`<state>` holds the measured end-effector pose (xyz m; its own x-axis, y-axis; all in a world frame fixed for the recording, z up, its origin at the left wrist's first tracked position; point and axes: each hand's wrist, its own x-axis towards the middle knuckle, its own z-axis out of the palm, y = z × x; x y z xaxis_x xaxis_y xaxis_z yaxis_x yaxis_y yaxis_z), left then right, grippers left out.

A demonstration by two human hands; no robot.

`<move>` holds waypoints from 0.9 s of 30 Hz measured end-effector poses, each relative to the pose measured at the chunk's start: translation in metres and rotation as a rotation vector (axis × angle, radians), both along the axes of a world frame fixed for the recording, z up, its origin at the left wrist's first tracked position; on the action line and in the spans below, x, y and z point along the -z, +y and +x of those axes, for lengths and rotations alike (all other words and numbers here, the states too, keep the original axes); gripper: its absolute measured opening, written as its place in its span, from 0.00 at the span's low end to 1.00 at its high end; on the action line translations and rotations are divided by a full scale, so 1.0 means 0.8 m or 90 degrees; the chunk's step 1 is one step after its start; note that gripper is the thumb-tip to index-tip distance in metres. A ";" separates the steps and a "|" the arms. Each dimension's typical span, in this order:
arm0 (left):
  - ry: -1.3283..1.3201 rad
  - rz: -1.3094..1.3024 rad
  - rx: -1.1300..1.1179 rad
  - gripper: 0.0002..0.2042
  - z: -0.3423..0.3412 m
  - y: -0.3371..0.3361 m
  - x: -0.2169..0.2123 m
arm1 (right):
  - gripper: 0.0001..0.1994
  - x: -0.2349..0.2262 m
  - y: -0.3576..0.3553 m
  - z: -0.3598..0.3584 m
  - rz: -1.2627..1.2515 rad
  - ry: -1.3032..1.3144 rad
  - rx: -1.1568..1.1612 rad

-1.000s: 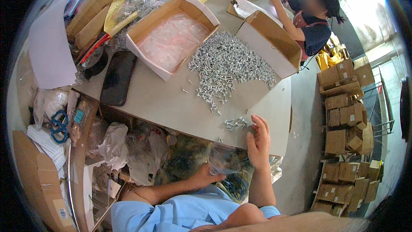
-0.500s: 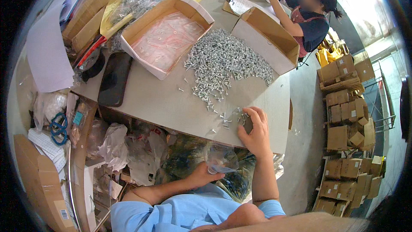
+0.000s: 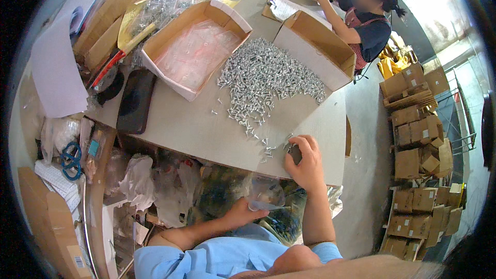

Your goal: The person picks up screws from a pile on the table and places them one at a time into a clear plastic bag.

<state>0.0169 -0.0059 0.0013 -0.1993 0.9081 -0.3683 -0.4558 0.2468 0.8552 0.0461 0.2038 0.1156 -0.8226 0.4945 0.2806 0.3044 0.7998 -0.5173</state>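
Sitting in a shiny heap mid-surface, the silver screws look short and headed, with strays trailing toward the near edge. Right hand is half curled over a few near that edge; can't tell if it's pinching any. Left hand is closed on a clear plastic item just off the edge. Decent bare room left of the strays. Count: two open boxes, one phone.

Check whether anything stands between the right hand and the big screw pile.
Nothing visible stands between the right hand and the screw pile; only tabletop shows there. Loose screws lie beside the hand.
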 end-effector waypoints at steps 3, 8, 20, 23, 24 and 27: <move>0.032 -0.011 -0.002 0.19 -0.003 0.001 -0.015 | 0.16 0.000 0.003 0.000 -0.008 0.021 -0.010; 0.005 0.005 0.008 0.19 -0.003 0.002 -0.007 | 0.16 -0.001 0.003 -0.003 -0.006 0.003 -0.013; -0.048 0.014 -0.006 0.19 -0.001 0.000 -0.011 | 0.15 -0.002 0.002 -0.004 0.012 0.034 -0.026; -0.041 0.035 -0.014 0.19 0.002 0.000 -0.001 | 0.12 0.002 0.001 -0.004 0.030 0.019 -0.014; -0.022 0.050 -0.017 0.19 0.002 0.001 0.002 | 0.12 0.003 0.001 -0.003 0.035 0.014 -0.008; -0.029 0.042 -0.012 0.20 0.003 0.001 0.006 | 0.09 0.003 -0.002 0.002 0.010 0.026 -0.007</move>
<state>0.0194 -0.0053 -0.0037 -0.2015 0.9268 -0.3169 -0.4984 0.1814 0.8477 0.0476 0.2026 0.1131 -0.8162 0.4803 0.3213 0.2742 0.8113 -0.5163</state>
